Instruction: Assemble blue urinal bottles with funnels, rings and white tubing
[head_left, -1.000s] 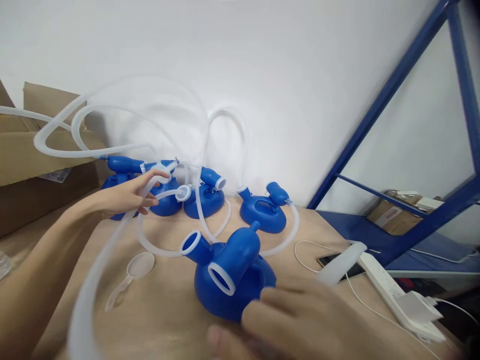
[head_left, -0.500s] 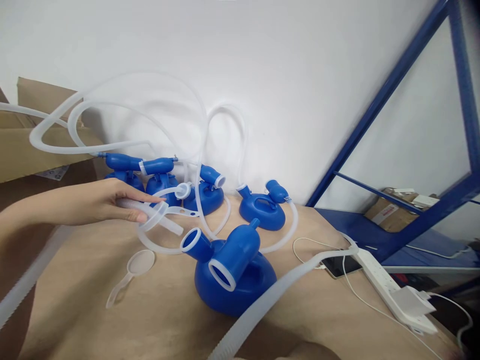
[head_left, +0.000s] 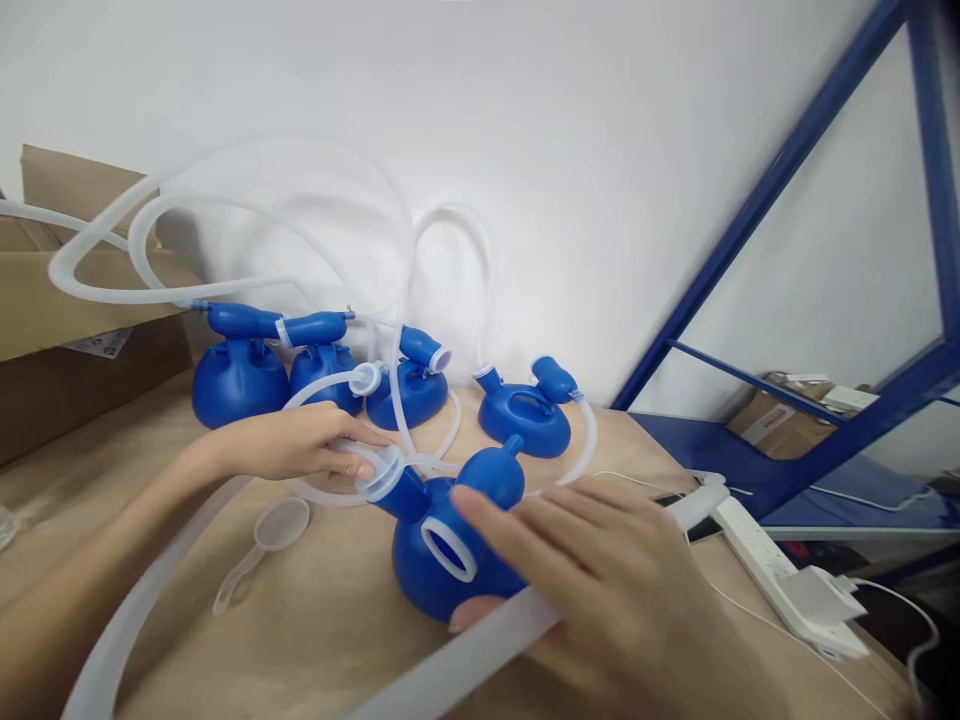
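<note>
A blue urinal bottle with an angled neck and a wide round mouth piece stands on the table in the middle. My left hand pinches a clear cap with its tube, and the cap is at the rim of the angled neck. Whether it is fully seated I cannot tell. My right hand, slightly blurred, grips the bottle from the right, with index finger and thumb on either side of the mouth piece. A white corrugated hose passes under its palm. A clear strainer-like scoop lies to the left.
Several more blue urinal bottles with looping clear hoses stand along the wall. A cardboard box is at the left. A power strip with cables and a blue metal frame are on the right.
My left hand has moved right and brought the cap onto the bottle's angled neck. My right hand has come up from the bottom edge onto the bottle, over the hose.
</note>
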